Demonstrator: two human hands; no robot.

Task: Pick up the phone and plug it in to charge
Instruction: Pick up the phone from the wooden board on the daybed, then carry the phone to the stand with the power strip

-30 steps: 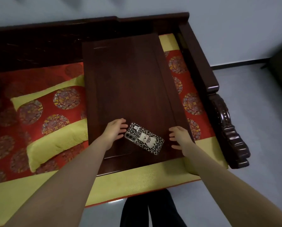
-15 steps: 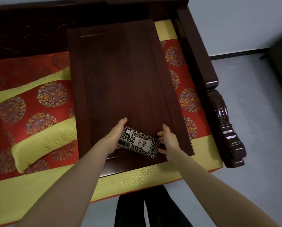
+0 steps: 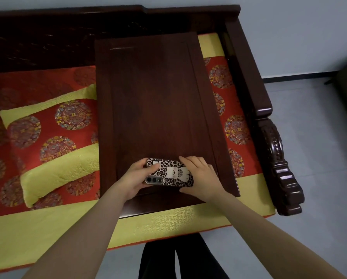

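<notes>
The phone (image 3: 171,172) has a leopard-print case with a white figure on it and lies back up, camera lenses toward me at its left end. It is at the near end of a dark wooden tray table (image 3: 154,101). My left hand (image 3: 133,179) grips the phone's left end, thumb on top. My right hand (image 3: 201,177) grips its right end, fingers over the far edge and thumb at the near edge. I see no charger or cable.
The tray table stands on a carved dark wooden sofa (image 3: 269,125) with a red and yellow cushion (image 3: 188,222). A matching pillow (image 3: 54,141) lies left of the table. Grey floor (image 3: 319,158) is to the right, and my dark trouser legs (image 3: 178,260) are below.
Both hands closed in from either side of the phone and took hold of its ends. The phone turned from a slant to lie level across the view.
</notes>
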